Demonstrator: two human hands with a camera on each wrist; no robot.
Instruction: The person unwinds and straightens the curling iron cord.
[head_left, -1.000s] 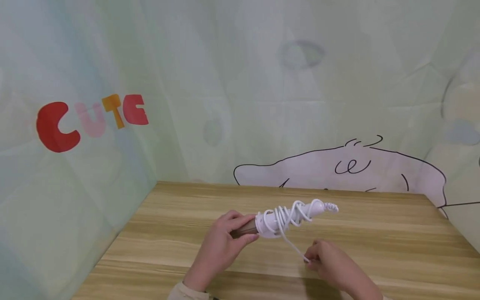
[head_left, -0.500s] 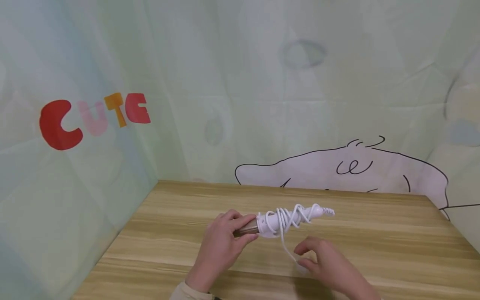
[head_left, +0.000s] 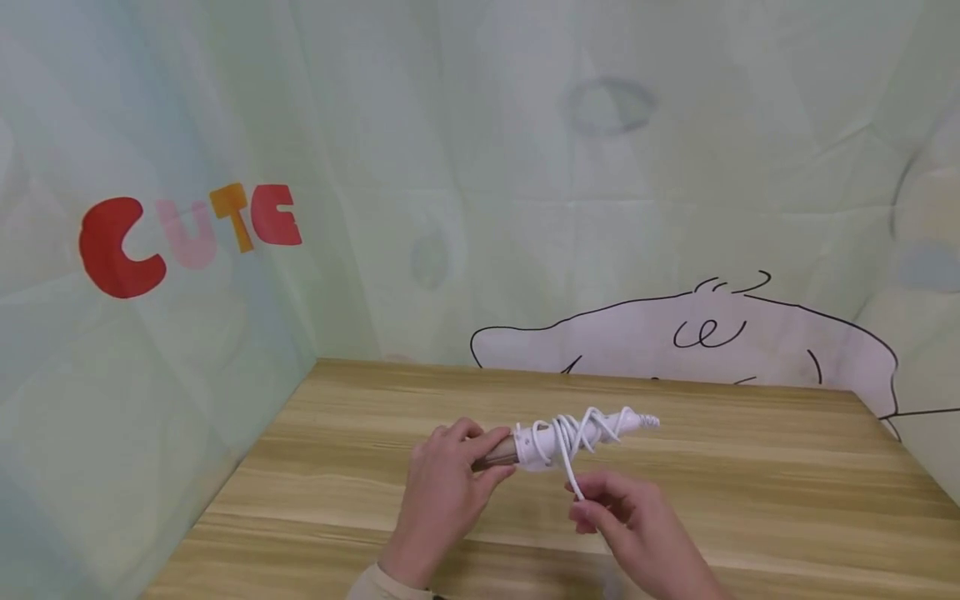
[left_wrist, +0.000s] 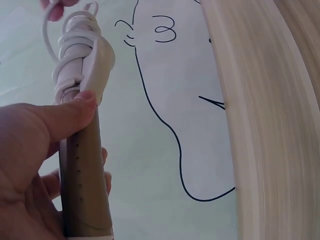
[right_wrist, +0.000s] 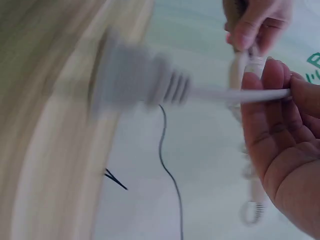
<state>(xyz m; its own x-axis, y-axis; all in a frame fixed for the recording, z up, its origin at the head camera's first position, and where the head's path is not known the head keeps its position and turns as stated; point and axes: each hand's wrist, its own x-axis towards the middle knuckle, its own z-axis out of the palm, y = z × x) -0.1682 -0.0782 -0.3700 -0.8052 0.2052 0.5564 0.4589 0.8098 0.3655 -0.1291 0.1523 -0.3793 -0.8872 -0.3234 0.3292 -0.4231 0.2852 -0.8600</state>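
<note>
In the head view, my left hand (head_left: 444, 487) grips the brown barrel (head_left: 497, 452) of a hair iron, holding it above the table and pointing rightward. Its thumb presses near the joint with the white handle (left_wrist: 75, 70) in the left wrist view. A white power cord (head_left: 572, 475) is wound several times around that handle. My right hand (head_left: 641, 527) pinches the cord's loose end just below the handle, between thumb and fingers. Beyond the pinch, the blurred white plug (right_wrist: 125, 77) dangles in the right wrist view. The palm hides part of the barrel.
A wood-grain table (head_left: 360, 417) lies under both hands. Pale printed cloth (head_left: 420, 208) hangs behind it and along its left side, with the coloured letters CUTE (head_left: 120, 250) and an animal outline on it.
My right hand let its fingers spread near the cord, then moved left and up and pinched it closer to the handle. The iron's far end has dipped and shifted slightly left.
</note>
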